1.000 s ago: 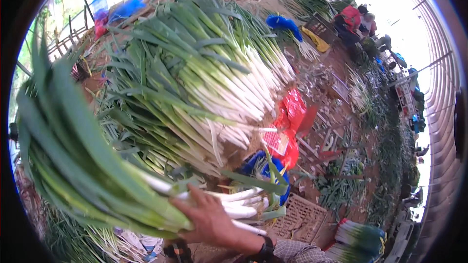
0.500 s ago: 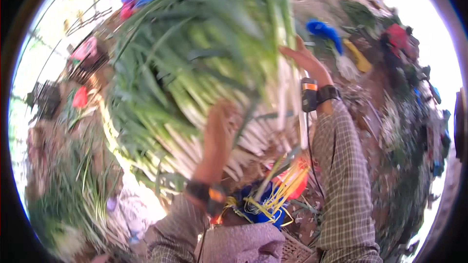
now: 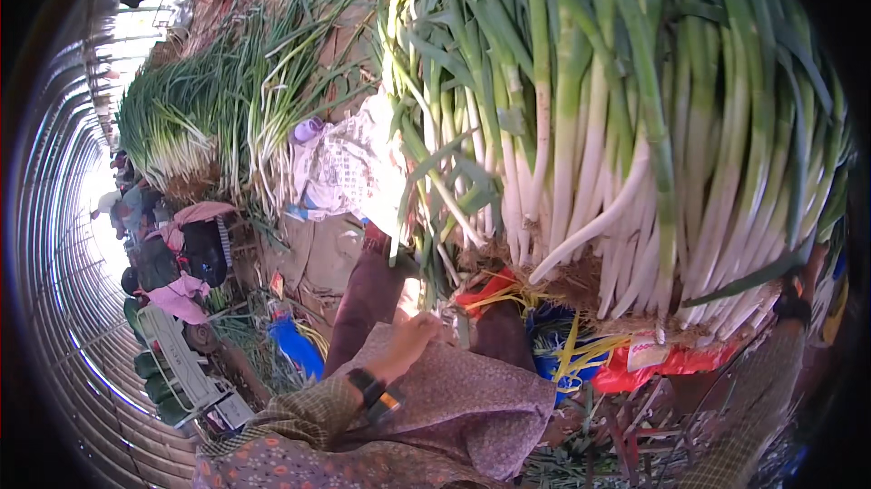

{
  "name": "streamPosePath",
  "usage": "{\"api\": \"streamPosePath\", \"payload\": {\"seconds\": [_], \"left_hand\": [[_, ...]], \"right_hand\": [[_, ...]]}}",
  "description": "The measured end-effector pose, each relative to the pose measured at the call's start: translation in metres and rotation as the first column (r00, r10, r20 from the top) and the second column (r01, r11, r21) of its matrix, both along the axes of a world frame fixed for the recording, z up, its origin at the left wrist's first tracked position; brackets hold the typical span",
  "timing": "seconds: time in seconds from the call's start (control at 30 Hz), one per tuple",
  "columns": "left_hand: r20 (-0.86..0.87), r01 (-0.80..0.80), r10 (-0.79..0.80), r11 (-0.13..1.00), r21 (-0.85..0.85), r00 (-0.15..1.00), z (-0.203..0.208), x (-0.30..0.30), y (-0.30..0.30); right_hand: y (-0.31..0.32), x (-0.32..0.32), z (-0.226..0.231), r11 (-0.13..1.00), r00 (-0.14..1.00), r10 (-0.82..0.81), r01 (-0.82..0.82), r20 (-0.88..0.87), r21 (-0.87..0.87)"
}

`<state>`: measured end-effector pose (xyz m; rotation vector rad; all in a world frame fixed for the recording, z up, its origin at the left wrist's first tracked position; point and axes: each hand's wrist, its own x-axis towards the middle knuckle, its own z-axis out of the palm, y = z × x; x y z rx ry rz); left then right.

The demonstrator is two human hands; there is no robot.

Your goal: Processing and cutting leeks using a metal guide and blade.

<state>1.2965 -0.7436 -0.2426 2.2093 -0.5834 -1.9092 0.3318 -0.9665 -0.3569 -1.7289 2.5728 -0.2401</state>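
A large heap of green onions (image 3: pixel 581 162) spreads across the right half, white stalks and roots toward me, green leaves pointing away. My left hand (image 3: pixel 419 337) is over my lap, off the heap, fingers drawn together beside a small pale-green piece I cannot clearly make out. Far to the right, my right hand (image 3: pixel 809 269) is beside the root ends, partly covered by a leaf and the dark rim; its fingers are hidden. Yellow strips (image 3: pixel 581 353) lie on a blue plastic bag (image 3: pixel 549 344) below the roots, next to red plastic (image 3: pixel 658 366).
A white sack (image 3: pixel 349 162) lies left of the heap. More green onions (image 3: pixel 209 108) spread over the ground at the far left. A vehicle (image 3: pixel 186 366), a pink cloth (image 3: pixel 181 294) and a person (image 3: pixel 136 208) are at the left. A patterned cloth (image 3: pixel 463 407) covers my lap.
The view has swung left. My left hand has left the green onions and come back over my lap. The stalks my right hand was against now lie with the heap; that hand is lower, far right.
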Motion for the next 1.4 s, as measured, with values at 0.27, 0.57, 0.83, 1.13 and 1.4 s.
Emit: {"api": "streamPosePath", "payload": {"seconds": [0.27,0.57,0.83,1.13,1.4], "left_hand": [[0.678,0.463,-0.080,0.788,-0.405,0.731,-0.178,0.066,-0.197],[0.417,0.743,-0.642,0.655,-0.138,0.644,-0.279,0.126,-0.206],[-0.260,0.914,-0.913,0.365,-0.179,0.314,-0.143,0.197,0.006],[-0.218,-0.166,0.144,0.982,-0.086,0.965,-0.132,0.192,-0.132],[-0.244,-0.888,0.902,0.409,0.212,0.357,-0.149,0.209,-0.165]], "right_hand": [[0.065,0.520,0.224,0.792,0.784,-0.379,0.550,0.491,-0.267],[0.052,0.816,0.049,0.959,0.533,-0.166,-0.107,0.830,0.260],[-0.002,0.929,-0.111,0.810,0.887,0.215,-0.396,0.409,0.432],[0.097,0.979,-0.052,0.767,0.581,0.197,-0.593,0.790,0.245],[-0.015,0.917,-0.047,0.801,0.804,0.498,-0.570,0.325,0.184]]}}
